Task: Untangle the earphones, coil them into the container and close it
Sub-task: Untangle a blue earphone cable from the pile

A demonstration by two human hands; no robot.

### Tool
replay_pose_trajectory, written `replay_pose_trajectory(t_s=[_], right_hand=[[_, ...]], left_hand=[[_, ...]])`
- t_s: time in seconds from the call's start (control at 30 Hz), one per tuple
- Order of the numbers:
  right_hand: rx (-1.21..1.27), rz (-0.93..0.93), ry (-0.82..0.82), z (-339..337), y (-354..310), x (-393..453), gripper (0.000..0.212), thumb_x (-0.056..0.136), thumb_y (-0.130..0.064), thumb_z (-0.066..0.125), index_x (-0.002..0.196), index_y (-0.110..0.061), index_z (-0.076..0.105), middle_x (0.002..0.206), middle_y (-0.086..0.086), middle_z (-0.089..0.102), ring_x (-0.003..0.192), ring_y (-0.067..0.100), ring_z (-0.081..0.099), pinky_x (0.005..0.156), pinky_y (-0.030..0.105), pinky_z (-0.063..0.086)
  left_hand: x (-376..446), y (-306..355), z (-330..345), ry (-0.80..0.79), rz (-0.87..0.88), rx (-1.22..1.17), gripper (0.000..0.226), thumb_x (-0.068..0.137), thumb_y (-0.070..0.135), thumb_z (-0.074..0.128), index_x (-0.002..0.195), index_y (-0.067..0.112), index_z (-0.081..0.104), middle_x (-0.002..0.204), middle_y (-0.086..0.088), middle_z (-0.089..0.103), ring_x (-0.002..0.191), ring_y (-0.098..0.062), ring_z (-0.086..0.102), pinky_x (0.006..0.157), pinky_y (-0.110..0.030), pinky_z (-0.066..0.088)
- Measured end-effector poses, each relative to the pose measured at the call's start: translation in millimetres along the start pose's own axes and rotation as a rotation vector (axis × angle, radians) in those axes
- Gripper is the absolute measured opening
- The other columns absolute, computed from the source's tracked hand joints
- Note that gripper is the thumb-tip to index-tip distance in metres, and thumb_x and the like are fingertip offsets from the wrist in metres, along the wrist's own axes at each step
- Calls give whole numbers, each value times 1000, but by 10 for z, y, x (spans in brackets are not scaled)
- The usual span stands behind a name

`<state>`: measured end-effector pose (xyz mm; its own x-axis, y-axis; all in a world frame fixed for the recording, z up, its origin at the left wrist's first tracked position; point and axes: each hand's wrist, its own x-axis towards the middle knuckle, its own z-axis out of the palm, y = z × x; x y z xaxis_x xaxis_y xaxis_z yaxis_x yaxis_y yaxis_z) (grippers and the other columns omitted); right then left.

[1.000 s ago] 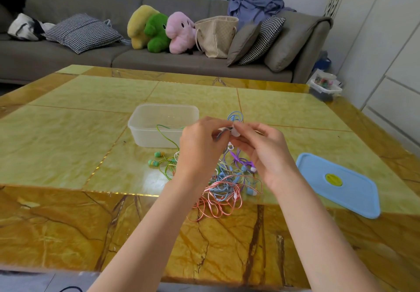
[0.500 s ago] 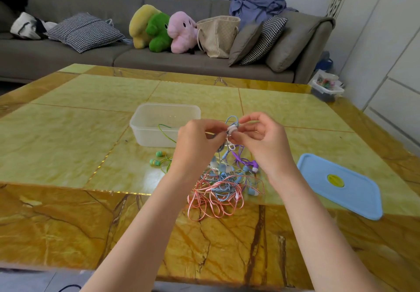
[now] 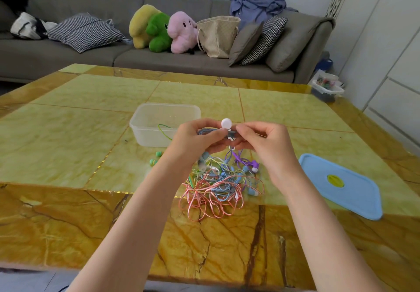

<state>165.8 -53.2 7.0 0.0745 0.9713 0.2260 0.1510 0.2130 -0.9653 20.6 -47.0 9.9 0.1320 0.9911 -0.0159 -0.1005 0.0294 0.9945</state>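
Note:
A tangled heap of earphones (image 3: 218,185) in pink, blue, purple, green and yellow cords lies on the yellow marble table (image 3: 68,146). Above the heap, my left hand (image 3: 195,139) and my right hand (image 3: 266,141) meet, both pinching a blue-grey cord. A white round earbud (image 3: 226,123) sticks up between the fingertips. Cords hang from my hands down into the heap. The clear plastic container (image 3: 164,122) stands open just behind my left hand, with a green cord looping over its near wall. Its blue lid (image 3: 341,185) lies flat to the right.
Two green earbuds (image 3: 155,158) lie left of the heap. Behind the table runs a grey sofa (image 3: 91,48) with cushions, plush toys and a beige bag (image 3: 217,36). A small plastic box (image 3: 327,87) sits on the floor past the table's far right corner.
Both hands have risen a little above the heap, lifting the cord. The white earbud now pokes up between the fingertips.

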Motion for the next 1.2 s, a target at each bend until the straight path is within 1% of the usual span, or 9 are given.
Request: replay_pose_trajectory(t_s=[0.13, 0.33, 0.4, 0.5, 0.6, 0.7, 0.83, 1.0, 1.2], right_hand=[[-173, 17, 36, -12, 23, -14, 17, 83, -13, 67, 72, -25, 68, 54, -6, 59, 45, 11, 51, 50, 22, 43], [-167, 35, -88, -32, 5, 10, 14, 84, -33, 65, 97, -38, 67, 110, -4, 57, 90, 9, 59, 77, 19, 46], [-66, 89, -165, -9, 5, -13, 15, 84, -23, 67, 96, -31, 68, 105, -1, 63, 86, 11, 65, 77, 22, 52], [67, 108, -75, 4, 27, -5, 16, 82, -2, 66, 85, -17, 68, 82, 7, 68, 69, 12, 67, 68, 23, 55], [187, 138, 13, -9, 65, 43, 14, 80, 5, 65, 82, -10, 67, 73, 6, 67, 64, 14, 65, 75, 27, 56], [259, 157, 23, 25, 60, 83, 14, 80, 7, 63, 82, -7, 66, 69, 4, 68, 64, 15, 65, 74, 26, 56], [401, 187, 60, 169, -50, 263, 14, 81, 12, 60, 80, -2, 61, 71, 7, 66, 63, 14, 65, 65, 18, 55], [402, 155, -20, 565, -253, 655, 14, 81, 13, 59, 79, 0, 58, 77, 13, 61, 66, 18, 61, 66, 19, 56], [304, 166, -102, 1139, -320, 1159, 19, 82, 13, 59, 72, -2, 53, 71, 9, 57, 63, 16, 58, 61, 17, 53]], left_hand=[[17, -29, 13, 38, -13, -8, 6, 84, -1, 62, 81, 5, 63, 71, -10, 67, 61, -9, 67, 72, -20, 56], [42, -54, -26, 14, -3, 146, 11, 87, 3, 59, 81, 9, 67, 61, 1, 69, 59, -5, 66, 72, -17, 53], [43, -55, -38, -4, -1, 133, 11, 88, 3, 59, 84, 8, 68, 69, -5, 71, 67, -11, 68, 77, -21, 54], [31, -41, -67, -33, -39, 125, 12, 91, 9, 56, 94, 6, 67, 92, -15, 71, 84, -27, 69, 84, -31, 53], [44, -1, -128, 44, -88, 101, 16, 95, 16, 49, 100, 6, 61, 93, -9, 67, 76, -19, 67, 64, -18, 55], [105, 3, -253, 228, -4, 277, 18, 96, 16, 47, 97, 10, 64, 85, 0, 65, 74, -10, 62, 69, -21, 49], [124, 21, -411, 419, 118, 406, 17, 91, 10, 48, 90, 19, 62, 102, -8, 67, 96, -24, 62, 87, -32, 45], [109, 17, -645, 458, 96, 464, 22, 90, 7, 46, 98, 14, 65, 104, -8, 65, 89, -21, 59, 71, -24, 41], [112, 12, -864, 513, 86, 460, 20, 90, 8, 46, 93, 17, 63, 108, -10, 66, 105, -27, 59, 91, -35, 44]])
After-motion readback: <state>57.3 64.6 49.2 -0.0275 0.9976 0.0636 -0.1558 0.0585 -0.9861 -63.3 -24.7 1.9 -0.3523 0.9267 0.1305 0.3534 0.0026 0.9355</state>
